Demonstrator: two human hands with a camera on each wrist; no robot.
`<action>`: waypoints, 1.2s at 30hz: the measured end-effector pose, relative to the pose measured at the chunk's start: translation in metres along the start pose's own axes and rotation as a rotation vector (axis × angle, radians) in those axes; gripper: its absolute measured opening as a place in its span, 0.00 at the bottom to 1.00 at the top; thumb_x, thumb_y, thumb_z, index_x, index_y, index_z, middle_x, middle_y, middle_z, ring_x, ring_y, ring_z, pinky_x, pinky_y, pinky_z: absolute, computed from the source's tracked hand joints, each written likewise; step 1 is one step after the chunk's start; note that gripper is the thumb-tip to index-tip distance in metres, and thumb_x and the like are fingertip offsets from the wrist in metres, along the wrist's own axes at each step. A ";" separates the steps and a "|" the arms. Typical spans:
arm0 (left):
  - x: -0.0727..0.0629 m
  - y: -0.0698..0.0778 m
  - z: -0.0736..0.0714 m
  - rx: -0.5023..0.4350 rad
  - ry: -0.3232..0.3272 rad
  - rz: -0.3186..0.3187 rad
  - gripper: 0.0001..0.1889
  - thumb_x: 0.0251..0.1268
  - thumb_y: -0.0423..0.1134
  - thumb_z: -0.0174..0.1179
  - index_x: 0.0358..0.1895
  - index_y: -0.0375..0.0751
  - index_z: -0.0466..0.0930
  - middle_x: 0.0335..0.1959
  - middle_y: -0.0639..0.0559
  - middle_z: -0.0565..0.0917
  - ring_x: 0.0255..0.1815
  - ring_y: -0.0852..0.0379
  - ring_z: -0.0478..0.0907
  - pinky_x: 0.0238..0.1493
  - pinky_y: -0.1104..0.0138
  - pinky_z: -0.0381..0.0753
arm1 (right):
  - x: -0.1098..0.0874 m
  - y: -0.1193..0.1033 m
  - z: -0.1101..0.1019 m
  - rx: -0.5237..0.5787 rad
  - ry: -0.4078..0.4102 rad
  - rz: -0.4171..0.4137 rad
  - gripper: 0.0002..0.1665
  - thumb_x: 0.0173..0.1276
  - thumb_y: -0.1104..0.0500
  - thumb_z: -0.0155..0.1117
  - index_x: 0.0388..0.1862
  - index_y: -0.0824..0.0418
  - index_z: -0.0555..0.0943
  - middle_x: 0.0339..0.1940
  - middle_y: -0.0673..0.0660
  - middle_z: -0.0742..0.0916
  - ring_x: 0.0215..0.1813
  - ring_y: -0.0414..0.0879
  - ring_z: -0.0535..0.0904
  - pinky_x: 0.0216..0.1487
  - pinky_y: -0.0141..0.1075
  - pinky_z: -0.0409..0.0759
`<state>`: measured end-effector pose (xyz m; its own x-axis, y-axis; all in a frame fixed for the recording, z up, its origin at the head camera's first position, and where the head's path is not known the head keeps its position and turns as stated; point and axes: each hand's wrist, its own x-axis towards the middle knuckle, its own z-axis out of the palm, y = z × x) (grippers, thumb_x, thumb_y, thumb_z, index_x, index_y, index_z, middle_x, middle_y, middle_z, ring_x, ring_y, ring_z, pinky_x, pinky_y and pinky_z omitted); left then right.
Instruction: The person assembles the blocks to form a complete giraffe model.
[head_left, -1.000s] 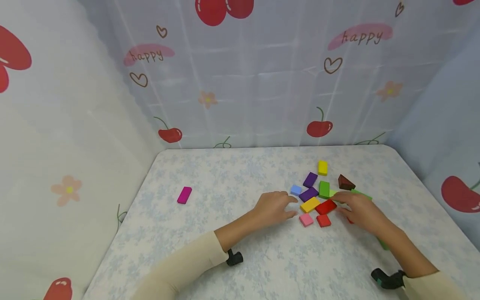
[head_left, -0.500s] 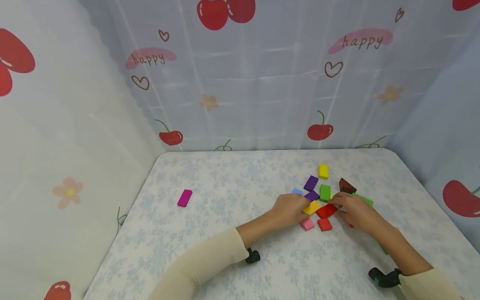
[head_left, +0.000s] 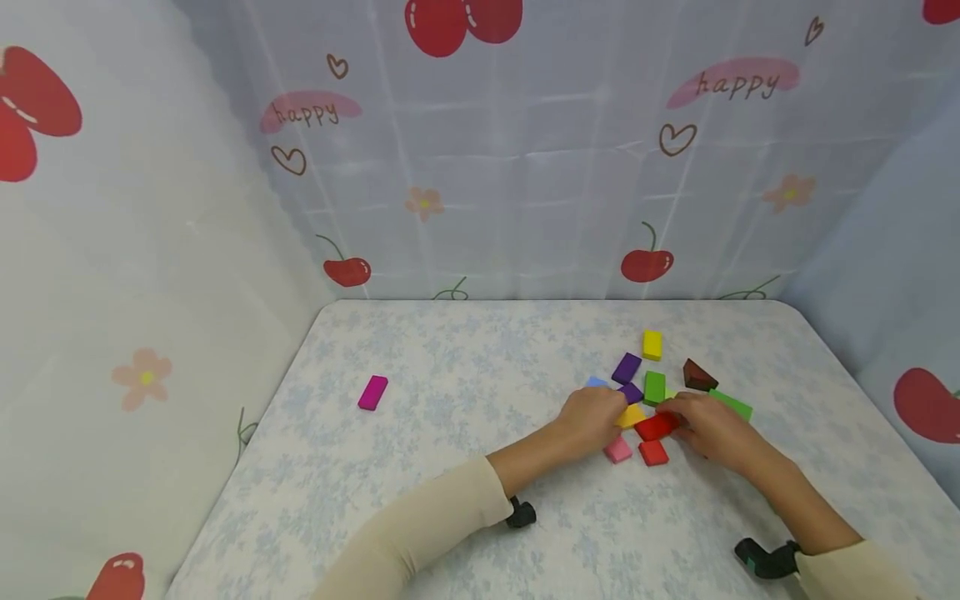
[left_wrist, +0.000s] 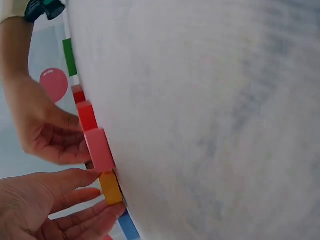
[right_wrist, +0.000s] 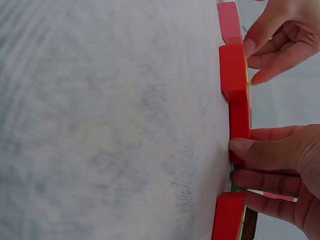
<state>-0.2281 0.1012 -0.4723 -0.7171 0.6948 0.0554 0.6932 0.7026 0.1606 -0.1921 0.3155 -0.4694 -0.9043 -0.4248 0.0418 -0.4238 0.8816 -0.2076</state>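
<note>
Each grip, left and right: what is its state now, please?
Left grip: closed, pinching the yellow-orange block.
Right grip: closed, holding the longer red block at one end.

Head view: high, fwd/down over table point(head_left: 480, 358); wrist views: low, close, rolled sideways, share pink blk point(left_wrist: 100, 150).

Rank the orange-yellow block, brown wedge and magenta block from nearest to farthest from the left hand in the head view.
1. Orange-yellow block: pinched by the left hand.
2. Brown wedge: to the right, farther back.
3. Magenta block: well off to the left.
</note>
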 end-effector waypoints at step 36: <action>-0.119 -0.126 -0.032 -0.210 0.018 -0.032 0.11 0.60 0.36 0.74 0.47 0.43 0.92 0.42 0.52 0.90 0.36 0.66 0.80 0.36 0.77 0.76 | 0.011 -0.099 -0.009 0.056 -0.067 -0.067 0.19 0.56 0.57 0.81 0.46 0.56 0.86 0.38 0.45 0.85 0.37 0.40 0.79 0.41 0.37 0.83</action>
<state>-0.2323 -0.0753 -0.4679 -0.7409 0.6685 0.0645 0.6411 0.6754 0.3643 -0.1609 0.2251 -0.4394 -0.8678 -0.4969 -0.0076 -0.4780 0.8387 -0.2610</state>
